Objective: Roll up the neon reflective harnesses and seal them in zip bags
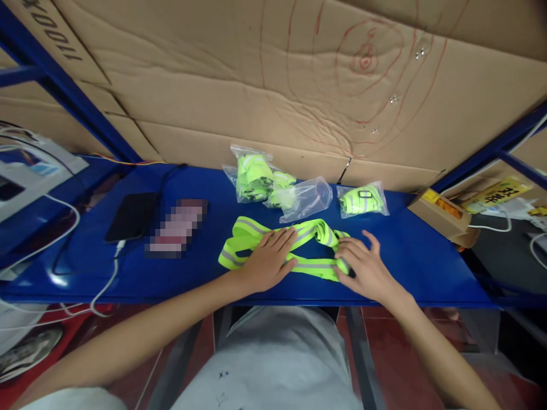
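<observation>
A neon-yellow reflective strap (314, 264) with a grey stripe lies in loops on the blue table in front of me. My left hand (268, 263) rests flat across its left half, fingers stretched out over the fabric. At the strap's right end, my right hand (364, 266) has its fingers and thumb curled around a bunched part. Part of the bunch is hidden under those fingers. Just behind the strap are a crumpled clear plastic bag (314, 196) and, in clear bags, more yellow bundles, a larger bagged bundle (255, 177) and a smaller one (363, 200) with a dark buckle.
The blue table (205, 287) ends close to my body. A black device (131, 216) with a white cable and a blurred-out phone-like object (177, 228) lie on the left. A small cardboard box (442, 215) stands at the right, and a cardboard wall (205, 102) closes the back.
</observation>
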The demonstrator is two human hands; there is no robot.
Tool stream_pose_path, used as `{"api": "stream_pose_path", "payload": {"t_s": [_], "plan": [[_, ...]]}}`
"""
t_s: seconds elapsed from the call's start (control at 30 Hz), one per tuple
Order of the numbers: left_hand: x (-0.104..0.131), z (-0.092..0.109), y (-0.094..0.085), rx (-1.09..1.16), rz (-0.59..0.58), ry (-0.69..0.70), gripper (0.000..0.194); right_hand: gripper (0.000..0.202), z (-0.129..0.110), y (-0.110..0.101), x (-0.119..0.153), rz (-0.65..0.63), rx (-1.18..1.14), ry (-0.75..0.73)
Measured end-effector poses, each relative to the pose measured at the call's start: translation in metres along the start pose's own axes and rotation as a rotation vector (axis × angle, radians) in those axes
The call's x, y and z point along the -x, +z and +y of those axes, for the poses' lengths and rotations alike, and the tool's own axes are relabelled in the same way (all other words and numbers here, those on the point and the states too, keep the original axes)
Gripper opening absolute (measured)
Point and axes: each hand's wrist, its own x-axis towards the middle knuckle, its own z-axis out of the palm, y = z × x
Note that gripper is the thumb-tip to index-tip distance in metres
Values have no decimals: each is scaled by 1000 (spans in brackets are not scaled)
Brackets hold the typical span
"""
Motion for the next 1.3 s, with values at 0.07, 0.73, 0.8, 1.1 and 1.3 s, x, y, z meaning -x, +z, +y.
{"api": "stream_pose_path", "payload": {"t_s": [0.07, 0.73, 0.8, 1.1, 1.3], "plan": [[3, 13, 1, 2, 5, -24, 64, 21, -6, 3, 11, 132, 109, 219], [33, 34, 4, -109, 90, -104, 60, 54, 23, 21, 7, 296, 314, 716], [37, 29, 0, -110, 113, -130, 58, 56, 27, 7, 16, 403, 348, 795], [17, 52, 2, -180, 246, -152, 64, 53, -50, 38, -18, 55, 7, 58], [20, 28, 4, -164, 70, -115, 56, 65, 2, 48, -13, 72, 81, 341]]}}
